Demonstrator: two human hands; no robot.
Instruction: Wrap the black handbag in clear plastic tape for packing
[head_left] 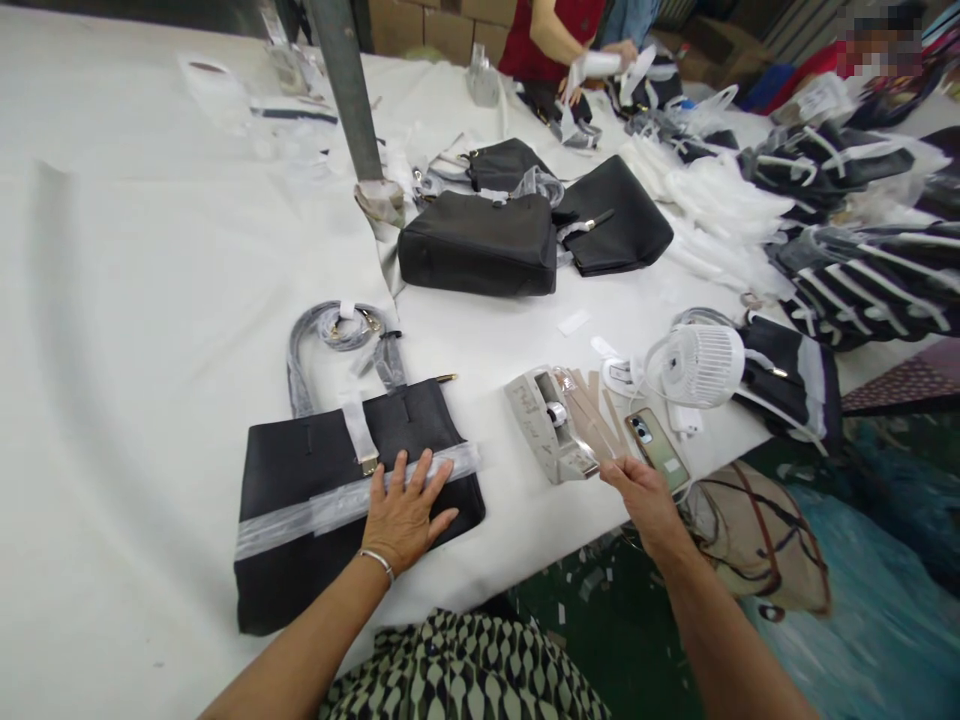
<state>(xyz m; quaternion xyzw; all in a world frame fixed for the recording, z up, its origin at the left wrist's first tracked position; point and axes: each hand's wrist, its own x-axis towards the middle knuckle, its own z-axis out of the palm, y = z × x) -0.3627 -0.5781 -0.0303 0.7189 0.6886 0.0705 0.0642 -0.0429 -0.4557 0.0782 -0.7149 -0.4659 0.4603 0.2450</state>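
The black bag lies flat at lower left, long side left to right, top toward the frame's top, a clear strip across it. The left hand rests spread on it; the right hand pinches tape.

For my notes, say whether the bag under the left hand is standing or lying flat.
The bag lies flat: its broad side faces up on the table, with the left hand spread on it.

Open tabletop runs between handbag and tape dispenser.
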